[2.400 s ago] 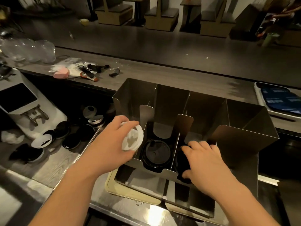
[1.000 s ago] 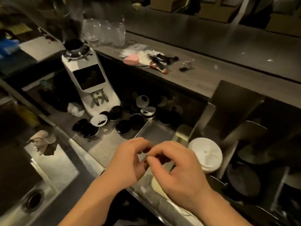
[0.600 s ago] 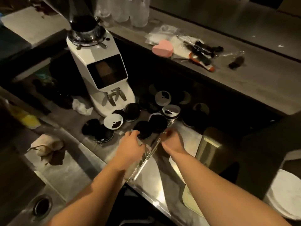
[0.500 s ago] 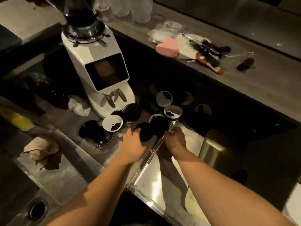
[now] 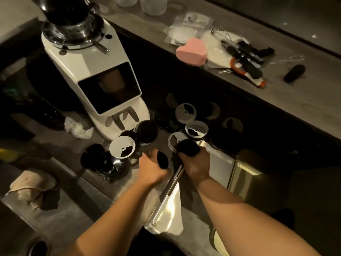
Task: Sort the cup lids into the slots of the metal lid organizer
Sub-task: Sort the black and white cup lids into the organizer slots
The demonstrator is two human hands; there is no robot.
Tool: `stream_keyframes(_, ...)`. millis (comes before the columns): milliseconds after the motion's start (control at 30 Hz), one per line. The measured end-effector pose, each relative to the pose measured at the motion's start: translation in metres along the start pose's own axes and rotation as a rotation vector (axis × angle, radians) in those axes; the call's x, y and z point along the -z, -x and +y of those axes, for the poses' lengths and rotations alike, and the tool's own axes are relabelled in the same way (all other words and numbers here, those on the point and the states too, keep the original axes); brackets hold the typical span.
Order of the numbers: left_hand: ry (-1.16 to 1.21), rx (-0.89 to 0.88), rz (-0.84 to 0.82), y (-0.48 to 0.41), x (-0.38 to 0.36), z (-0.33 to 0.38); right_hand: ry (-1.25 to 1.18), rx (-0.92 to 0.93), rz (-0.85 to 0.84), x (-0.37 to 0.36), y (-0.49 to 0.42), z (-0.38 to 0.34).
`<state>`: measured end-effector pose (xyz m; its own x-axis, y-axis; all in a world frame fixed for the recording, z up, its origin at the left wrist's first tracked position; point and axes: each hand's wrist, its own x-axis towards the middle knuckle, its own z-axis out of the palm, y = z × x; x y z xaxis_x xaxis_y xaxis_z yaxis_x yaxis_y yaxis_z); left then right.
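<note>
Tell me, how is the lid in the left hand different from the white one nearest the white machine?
The black lid is all dark; the white lid is pale with a dark wedge. The left hand holds the black lid tipped on edge; the white lid lies flat, untouched. Both are round.

Right hand (image 5: 196,164): fingertips hidden under black lid (image 5: 188,147) it grips. Left hand (image 5: 152,169): palm unseen; second black lid (image 5: 162,159) in its grip seen edge-on, blurred. Grinder (image 5: 88,71): hopper cut by top edge. Metal lid organizer (image 5: 245,178): mostly lost in dark. Shadowed lids (image 5: 221,141): count unclear.
</note>
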<state>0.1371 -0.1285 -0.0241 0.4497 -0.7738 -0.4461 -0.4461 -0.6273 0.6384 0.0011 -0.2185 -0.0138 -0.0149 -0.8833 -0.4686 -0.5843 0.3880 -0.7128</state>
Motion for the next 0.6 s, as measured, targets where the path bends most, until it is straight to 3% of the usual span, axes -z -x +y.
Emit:
stream_keyframes(100,0.780,0.184,-0.091,0.030,0.031,0.016,-0.533,-0.107,-0.100,0.020,0.043,-0.012)
stream_keyframes(167,1.275,0.232,-0.324,0.051,0.052,0.026,-0.642,-0.043,-0.111,0.035,0.074,-0.024)
stream_keyframes(200,1.407,0.186,-0.425,0.062,0.062,0.033,-0.619,0.018,-0.114,0.046,0.090,-0.033)
stream_keyframes(267,1.486,0.047,-0.513,0.085,0.077,0.057,-0.598,0.131,-0.159,0.073,0.119,-0.053)
stream_keyframes(400,1.506,-0.171,-0.457,0.132,0.087,0.109,-0.542,0.379,-0.274,0.138,0.165,-0.081)
stream_keyframes(500,1.581,-0.347,-0.631,0.172,0.085,0.144,-0.414,0.535,-0.308,0.186,0.196,-0.087)
stream_keyframes(600,1.593,-0.345,-0.689,0.213,0.074,0.170,-0.331,0.626,-0.303,0.232,0.225,-0.077)
